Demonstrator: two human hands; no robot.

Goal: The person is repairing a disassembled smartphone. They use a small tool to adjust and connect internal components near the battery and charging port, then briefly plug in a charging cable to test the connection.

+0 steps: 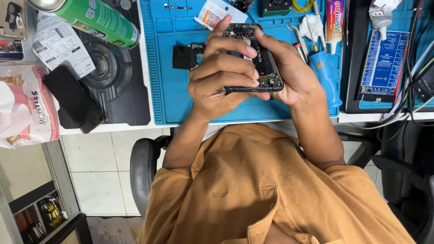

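Mid-frame, opened phone (257,56), back cover already off, internals exposed; grasped by left hand (219,74) and right hand (289,72); reassembly still pending.

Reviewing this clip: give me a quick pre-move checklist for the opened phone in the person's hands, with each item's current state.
1. Both hands on the opened phone: ok; left hand and right hand grip it from either side.
2. Phone held over the blue work mat: ok.
3. Internals exposed, back cover off: ok; circuit boards show.
4. Left fingertips clear of the internals: not ok; they rest across the open face.
5. Blue screwdriver close by: ok, lying right of the right hand.
6. Loose screws accounted for: cannot tell.
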